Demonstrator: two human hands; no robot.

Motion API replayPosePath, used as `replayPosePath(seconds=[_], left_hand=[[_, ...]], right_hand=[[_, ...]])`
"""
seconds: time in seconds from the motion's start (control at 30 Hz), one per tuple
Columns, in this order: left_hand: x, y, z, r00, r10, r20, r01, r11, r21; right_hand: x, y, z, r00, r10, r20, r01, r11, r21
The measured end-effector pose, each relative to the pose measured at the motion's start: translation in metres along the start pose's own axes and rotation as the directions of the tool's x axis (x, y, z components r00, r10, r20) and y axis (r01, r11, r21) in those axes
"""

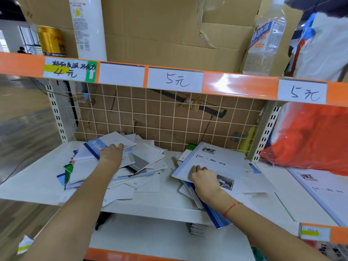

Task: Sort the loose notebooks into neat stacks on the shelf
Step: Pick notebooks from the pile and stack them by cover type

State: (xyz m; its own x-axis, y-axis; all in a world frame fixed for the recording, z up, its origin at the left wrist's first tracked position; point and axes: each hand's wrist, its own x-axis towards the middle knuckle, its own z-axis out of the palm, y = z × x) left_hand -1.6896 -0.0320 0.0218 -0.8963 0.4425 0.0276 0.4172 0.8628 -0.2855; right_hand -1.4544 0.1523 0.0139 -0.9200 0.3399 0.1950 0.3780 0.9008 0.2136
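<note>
Two bare arms reach onto a white shelf (33,187). On the left side lies a messy pile (120,166) of notebooks, mostly white w/ blue edges, all crooked and on top of each other. The left hand (111,154) lies on top of the pile. Its fingers are stretched out fairly flat and press down on a white notebook near one w/ a blue cover (95,147). It does not look like it grabs anything.

On the right side is a smaller stack (212,176). The top book (216,161) is big and white, w/ black letters and a small b&w photo. The right hand (203,176) rests on this book, fingers curled under, knuckles up. Can't tell if it really grips the book or just pushes on it. A red string (232,208) goes round that wrist. A blue-edged notebook (216,217) sticks out under the stack, past the shelf's front edge.

The pile and stack are apart, w/ bare shelf between them. Behind them is a wire grid (160,117) w/ cardboard at the back.

Far right on the shelf lies one more white book (320,187), beside an orange bag (310,136). Above, an orange rail (239,85) has price tags. On top stand a gold can (50,41), a white tube (88,29), a water bottle (265,42) and a big box (169,31).
</note>
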Motion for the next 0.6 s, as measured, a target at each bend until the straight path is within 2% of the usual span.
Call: replayPosePath(seconds=[0.07,0.13,0.23,0.3,0.33,0.4,0.47,0.6], left_hand=[[-0.001,0.001,-0.001,0.998,-0.062,0.004,0.063,0.998,-0.032],[-0.002,0.002,0.000,0.995,-0.100,0.013,0.101,0.992,-0.081],[-0.001,0.003,0.001,0.992,-0.127,0.024,0.129,0.973,-0.190],[0.000,0.003,0.004,0.994,-0.111,0.009,0.110,0.970,-0.218],[0.000,0.002,0.006,0.996,-0.089,0.003,0.088,0.974,-0.207],[0.001,-0.002,0.008,0.999,-0.043,0.013,0.045,0.986,-0.159],[-0.002,-0.006,0.006,1.000,-0.008,0.010,0.009,0.998,-0.063],[-0.017,-0.008,0.000,0.992,0.080,-0.096,-0.071,0.993,0.097]], right_hand=[[-0.003,-0.006,-0.004,0.996,0.051,0.072,-0.044,0.995,-0.085],[-0.002,-0.007,0.003,0.996,0.087,0.001,-0.087,0.996,-0.027],[0.007,-0.004,0.028,0.987,0.159,-0.029,-0.158,0.987,0.036],[-0.002,-0.011,0.009,0.974,0.213,0.075,-0.213,0.977,-0.013],[-0.006,-0.013,-0.003,0.958,0.242,0.153,-0.237,0.970,-0.052],[-0.007,-0.009,0.001,0.977,0.197,0.080,-0.194,0.980,-0.042],[-0.009,-0.002,-0.002,0.978,0.166,0.129,-0.163,0.986,-0.036],[-0.016,0.013,-0.007,0.990,0.111,0.084,-0.106,0.992,-0.061]])
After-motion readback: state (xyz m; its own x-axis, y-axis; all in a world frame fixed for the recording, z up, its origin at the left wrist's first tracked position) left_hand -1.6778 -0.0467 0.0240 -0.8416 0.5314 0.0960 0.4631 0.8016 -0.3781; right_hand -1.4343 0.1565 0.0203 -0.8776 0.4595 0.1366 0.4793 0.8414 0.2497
